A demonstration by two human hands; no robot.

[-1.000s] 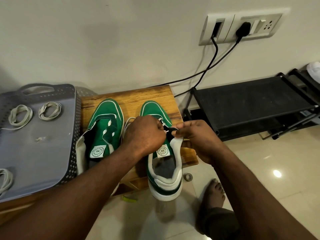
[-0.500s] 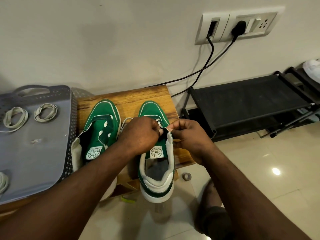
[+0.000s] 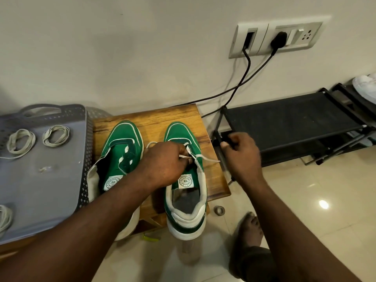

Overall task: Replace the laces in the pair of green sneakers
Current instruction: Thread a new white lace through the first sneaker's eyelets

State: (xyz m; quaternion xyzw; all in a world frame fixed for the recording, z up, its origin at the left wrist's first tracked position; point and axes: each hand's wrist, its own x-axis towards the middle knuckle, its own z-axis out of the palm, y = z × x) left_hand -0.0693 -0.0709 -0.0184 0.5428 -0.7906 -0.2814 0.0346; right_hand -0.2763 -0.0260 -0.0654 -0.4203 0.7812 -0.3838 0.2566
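Two green sneakers stand toes to the wall on a wooden stool (image 3: pixel 154 117). The left sneaker (image 3: pixel 122 151) has a white lace in a few lower eyelets. My left hand (image 3: pixel 162 161) rests on the right sneaker (image 3: pixel 179 133) and pinches a white lace (image 3: pixel 209 158) at its eyelets. From there the lace runs straight to the right, up to my right hand (image 3: pixel 242 157). That hand hovers beside the stool with curled fingers; its grip on the lace end is hidden underneath.
A grey perforated tray (image 3: pixel 40 180) at left holds coiled pale laces (image 3: pixel 20 141) (image 3: pixel 56 135). A black shoe rack (image 3: pixel 284 123) stands right of the stool, with cables (image 3: pixel 244 78) hanging from wall sockets. A bare foot (image 3: pixel 250 226) and a small ring (image 3: pixel 219 210) are on the tiled floor.
My right hand has moved off the right sneaker to the right, drawing the lace out sideways. My left hand stays at the eyelets.
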